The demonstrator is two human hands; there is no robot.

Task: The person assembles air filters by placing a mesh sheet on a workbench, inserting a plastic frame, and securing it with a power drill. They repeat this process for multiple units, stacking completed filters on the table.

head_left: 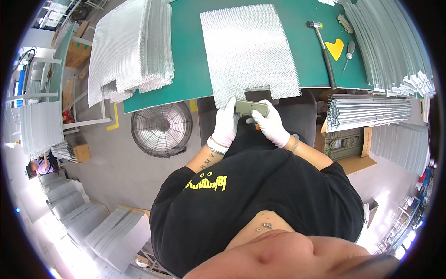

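The grey-green rectangular part [244, 107] is held before the near edge of the green table [189, 60]. The left gloved hand [226, 124] holds its left end; beyond lies a notched metal-mesh sheet [251, 49]. The right gloved hand [272, 125] holds the right end, thumb upon its face. Farther right lies a mallet [327, 60].

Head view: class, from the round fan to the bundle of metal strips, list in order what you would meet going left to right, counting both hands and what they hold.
Round fan → left gloved hand → grey-green oblong object → right gloved hand → bundle of metal strips.
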